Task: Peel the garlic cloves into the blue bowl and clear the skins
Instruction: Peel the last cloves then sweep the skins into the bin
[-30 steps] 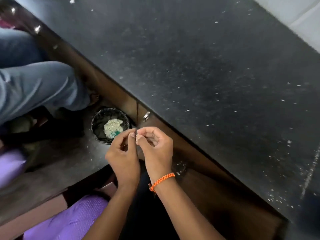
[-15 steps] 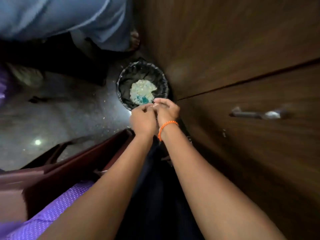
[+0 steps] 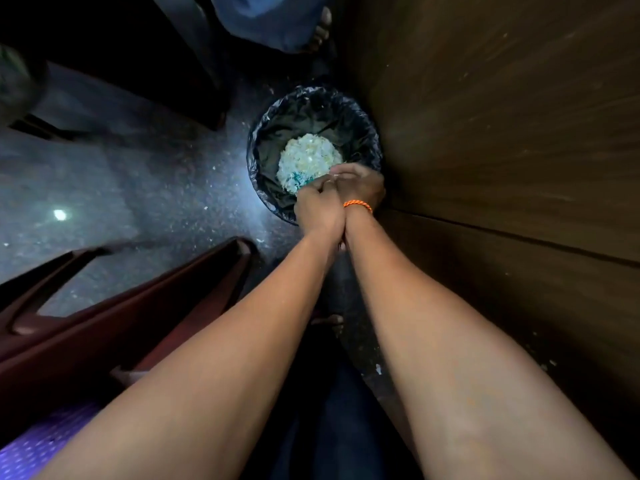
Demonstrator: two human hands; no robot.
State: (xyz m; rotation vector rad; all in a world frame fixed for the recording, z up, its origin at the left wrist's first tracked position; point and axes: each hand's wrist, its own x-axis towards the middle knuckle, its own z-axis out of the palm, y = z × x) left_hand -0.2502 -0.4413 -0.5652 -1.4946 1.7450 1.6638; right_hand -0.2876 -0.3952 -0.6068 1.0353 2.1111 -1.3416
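Over the black-lined round waste bin (image 3: pixel 313 133) on the floor: both hands now low, pressed together. Left hand (image 3: pixel 318 211), right hand (image 3: pixel 360 187): fingers curled, pinching something small and pale; clove or skin, cannot tell. A second ago they worked beside the worktop edge; skins probably going into the pale heap of garlic skins (image 3: pixel 308 159). Blue bowl unseen. No writing legible.

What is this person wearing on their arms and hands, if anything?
Very little. Both forearms are bare, with no sleeves in view. The right hand has a thin braided orange wristband around the wrist. The left hand wears nothing: no band, watch or glove shows. No rings can be made out on either hand, though the fingers are small and dim here.
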